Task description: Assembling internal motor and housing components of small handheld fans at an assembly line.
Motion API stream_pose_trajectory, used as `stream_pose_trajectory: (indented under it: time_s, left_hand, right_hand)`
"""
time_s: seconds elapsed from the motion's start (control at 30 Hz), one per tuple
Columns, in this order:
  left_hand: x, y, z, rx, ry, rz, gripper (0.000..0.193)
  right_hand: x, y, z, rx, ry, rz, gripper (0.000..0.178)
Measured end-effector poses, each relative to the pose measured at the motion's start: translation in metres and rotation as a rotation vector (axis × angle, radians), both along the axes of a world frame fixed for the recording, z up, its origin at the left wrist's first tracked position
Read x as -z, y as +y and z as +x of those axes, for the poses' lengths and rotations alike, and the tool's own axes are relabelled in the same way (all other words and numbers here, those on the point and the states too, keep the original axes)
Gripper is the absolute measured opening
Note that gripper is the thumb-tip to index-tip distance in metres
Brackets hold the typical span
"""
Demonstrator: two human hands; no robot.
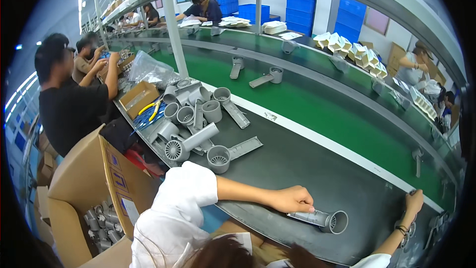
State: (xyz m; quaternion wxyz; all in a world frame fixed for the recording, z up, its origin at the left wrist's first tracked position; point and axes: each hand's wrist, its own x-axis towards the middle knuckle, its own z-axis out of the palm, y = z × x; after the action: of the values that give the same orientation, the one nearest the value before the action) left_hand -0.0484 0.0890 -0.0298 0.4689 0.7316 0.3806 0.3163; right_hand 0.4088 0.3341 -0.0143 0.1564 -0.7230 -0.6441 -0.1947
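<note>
A grey plastic housing [336,222], with a round hollow head and a trough-like handle, lies on the dark work surface in front of me. My left hand [296,200] is closed in a pinch at the end of its handle. Over at the right, my right hand [414,201] is curled by the white strip along the green belt. Its fingers are closed around something small and dark that I cannot make out. To the left sits a pile of similar grey housings [212,111], some with round grilles.
Beyond the white strip runs a green conveyor belt [317,101] carrying a few housings. At the left are an open carton [74,188] of grey parts, a small cardboard box [140,98] and yellow-handled pliers [154,110]. A metal post [173,30] rises beside the pile. Other people work nearby.
</note>
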Motion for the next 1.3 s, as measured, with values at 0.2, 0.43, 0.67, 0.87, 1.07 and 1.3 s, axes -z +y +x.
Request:
stream_pose_trajectory:
  time_s: [0.2,0.43,0.67,0.87,1.07,1.3]
  left_hand:
    - [-0.005,-0.001,0.005,0.042,0.033,-0.009,0.032]
    - [-0.013,-0.006,-0.004,0.081,0.127,0.033,0.027]
    - [-0.017,-0.005,-0.015,-0.058,0.265,0.141,0.021]
    - [-0.014,-0.007,-0.008,-0.131,0.381,0.310,0.045]
    - [-0.022,-0.009,0.015,-0.061,0.559,0.403,0.078]
    - [-0.019,-0.008,0.035,-0.053,0.666,0.409,0.078]
  right_hand:
    - [0.003,0.003,0.011,0.126,0.155,-0.057,0.032]
    - [-0.015,-0.028,-0.048,-0.118,0.234,0.242,0.024]
    - [-0.032,-0.113,-0.161,-0.685,0.548,-0.220,0.017]
    - [-0.031,-0.162,-0.210,-0.682,0.291,-0.079,0.021]
    - [-0.032,-0.131,-0.174,-0.815,0.599,-0.517,0.016]
    - [-0.043,-0.136,-0.172,-1.146,0.792,-0.497,0.054]
